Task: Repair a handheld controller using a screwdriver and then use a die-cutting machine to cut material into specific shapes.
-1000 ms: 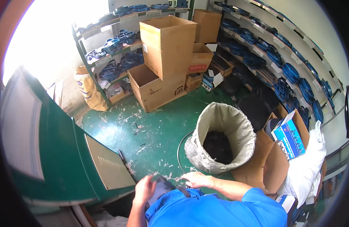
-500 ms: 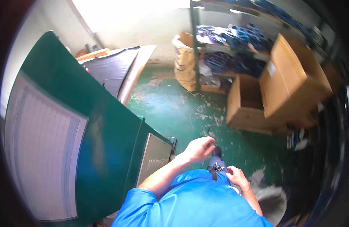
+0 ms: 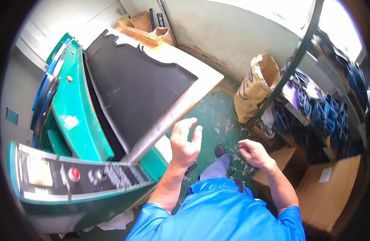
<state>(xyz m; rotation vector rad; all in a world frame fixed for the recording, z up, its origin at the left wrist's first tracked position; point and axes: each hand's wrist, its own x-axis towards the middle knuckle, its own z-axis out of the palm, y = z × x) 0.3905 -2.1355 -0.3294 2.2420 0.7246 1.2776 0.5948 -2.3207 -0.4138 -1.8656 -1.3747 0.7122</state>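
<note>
My left hand is raised in the air with thumb and fingers apart and nothing in it. It is nearest to the front corner of a pale worktable, where a large black sheet with a wavy cut far edge lies. The table adjoins a green machine. My right hand hangs before my body on the right, its fingers loosely bent and apart from the thumb, holding nothing visible. Below it and to its right stand cardboard boxes. Neither hand touches anything.
The machine's control panel with a red button is at the near left. A brown paper sack stands beside a metal rack holding dark blue cut pieces. Green worn floor lies between table and rack.
My view has swung left, bringing the control panel and the whole black sheet into sight. My left hand has opened and risen; my right hand has lifted away from my waist.
</note>
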